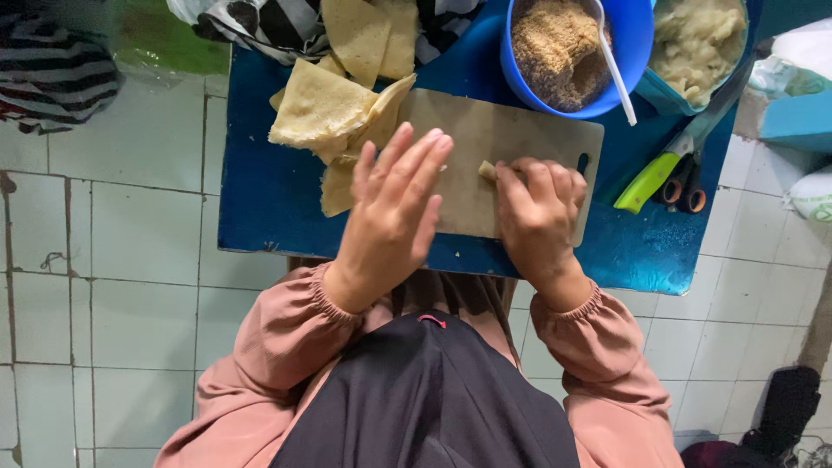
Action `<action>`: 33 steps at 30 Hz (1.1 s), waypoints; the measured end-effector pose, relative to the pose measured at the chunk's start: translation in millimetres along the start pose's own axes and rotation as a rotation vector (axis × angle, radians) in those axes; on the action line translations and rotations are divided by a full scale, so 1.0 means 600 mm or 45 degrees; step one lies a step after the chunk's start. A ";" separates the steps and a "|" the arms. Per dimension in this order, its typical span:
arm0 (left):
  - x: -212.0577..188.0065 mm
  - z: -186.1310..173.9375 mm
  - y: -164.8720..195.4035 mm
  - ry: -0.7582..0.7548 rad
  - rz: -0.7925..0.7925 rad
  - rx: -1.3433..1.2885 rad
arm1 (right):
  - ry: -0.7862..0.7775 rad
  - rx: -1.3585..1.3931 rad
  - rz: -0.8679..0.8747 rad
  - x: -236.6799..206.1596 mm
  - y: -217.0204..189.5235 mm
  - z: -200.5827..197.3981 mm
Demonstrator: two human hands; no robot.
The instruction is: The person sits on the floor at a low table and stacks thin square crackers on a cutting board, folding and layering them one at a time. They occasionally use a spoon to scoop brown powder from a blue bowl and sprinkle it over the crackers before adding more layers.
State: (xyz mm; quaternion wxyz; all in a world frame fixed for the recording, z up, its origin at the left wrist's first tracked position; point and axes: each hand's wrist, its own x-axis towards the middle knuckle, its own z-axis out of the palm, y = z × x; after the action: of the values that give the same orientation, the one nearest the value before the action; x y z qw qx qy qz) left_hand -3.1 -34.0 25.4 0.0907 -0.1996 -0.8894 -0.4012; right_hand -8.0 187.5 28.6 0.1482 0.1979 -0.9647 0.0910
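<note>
Blue table, cutting board centre: right hand pinches one rolled piece; left hand open, empty; wrappers stacked unrolled at far-left edge.

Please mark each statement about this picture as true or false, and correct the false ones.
1. The right hand presses a small pale roll on the cutting board. True.
2. The left hand holds the knife. False: it hovers open with spread fingers; the green-handled knife lies on the blue table.
3. A white spoon stands in the blue bowl of brown crumbs. True.
4. The thin wrappers are stacked to the right of the board. False: they lie at its left.
</note>
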 end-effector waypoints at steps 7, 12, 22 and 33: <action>-0.048 -0.041 -0.061 0.257 -0.164 0.192 | -0.104 -0.164 -0.135 0.025 0.003 -0.013; -0.063 -0.083 -0.077 0.402 -0.229 0.220 | 0.087 0.165 -0.082 0.036 0.081 -0.069; -0.052 -0.083 -0.110 0.439 -0.529 0.320 | -0.033 -0.235 0.232 0.220 0.354 -0.061; -0.035 -0.049 -0.093 0.234 -0.478 -0.030 | -0.204 0.758 -0.133 0.103 -0.084 -0.007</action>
State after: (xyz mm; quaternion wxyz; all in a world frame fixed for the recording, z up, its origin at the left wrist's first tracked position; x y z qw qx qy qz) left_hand -8.1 -95.0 0.2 0.0928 0.0059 -0.8942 -0.4379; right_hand -40.8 120.6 58.2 0.0116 0.2887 -0.8927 0.3459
